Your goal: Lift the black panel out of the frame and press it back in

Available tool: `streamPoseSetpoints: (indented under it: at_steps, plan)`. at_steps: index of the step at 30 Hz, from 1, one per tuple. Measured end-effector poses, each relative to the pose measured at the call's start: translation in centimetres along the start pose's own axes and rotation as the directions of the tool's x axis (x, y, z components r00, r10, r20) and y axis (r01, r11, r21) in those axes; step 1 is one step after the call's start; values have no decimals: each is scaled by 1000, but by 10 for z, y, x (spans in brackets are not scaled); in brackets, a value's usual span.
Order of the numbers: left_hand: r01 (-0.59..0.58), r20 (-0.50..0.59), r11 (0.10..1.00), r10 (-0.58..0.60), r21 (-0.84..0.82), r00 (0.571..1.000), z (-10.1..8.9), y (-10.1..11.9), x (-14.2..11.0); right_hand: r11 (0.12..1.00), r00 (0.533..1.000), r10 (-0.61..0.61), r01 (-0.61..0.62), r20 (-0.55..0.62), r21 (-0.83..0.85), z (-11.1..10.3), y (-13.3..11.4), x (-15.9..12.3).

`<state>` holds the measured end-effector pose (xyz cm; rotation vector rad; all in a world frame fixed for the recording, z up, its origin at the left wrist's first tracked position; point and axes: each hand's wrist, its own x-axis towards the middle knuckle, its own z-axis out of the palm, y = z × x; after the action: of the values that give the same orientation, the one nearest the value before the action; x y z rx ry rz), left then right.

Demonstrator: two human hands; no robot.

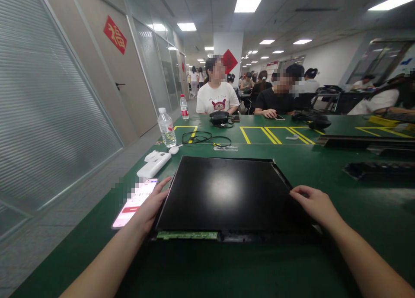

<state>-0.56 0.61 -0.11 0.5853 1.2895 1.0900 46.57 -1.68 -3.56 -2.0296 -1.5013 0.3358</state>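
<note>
A black LCD panel lies screen up in a dark frame in front of me, reflecting a bright light spot. A green circuit strip shows along its near edge. My left hand grips the panel's left side, fingers reaching along the edge and partly hidden by it. At the right side, my right hand is closed, thumb and forefinger pinching the dark frame edge. Just left of my left hand lies a phone with a lit screen.
Beyond the phone are a white device and a water bottle. A black cable crosses the green table. Dark metal strips lie to the right. Two people sit opposite, one with a hand by a phone.
</note>
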Motion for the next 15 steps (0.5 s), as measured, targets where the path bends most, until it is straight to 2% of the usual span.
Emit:
streamPoseSetpoints:
  at_steps: [7,12,15]
  plan:
    - [-7,15,998,6,68,1000,1,7,-10,1000,1000,1,-1,-2,12,0,2,1]
    - [-7,9,996,7,87,1000,-2,6,-5,999,1000,18,-18,10,30,-1,-1,0]
    - [-63,67,990,55,125,996,-5,4,0,999,1000,20,-20,15,44,-2,-4,-1]
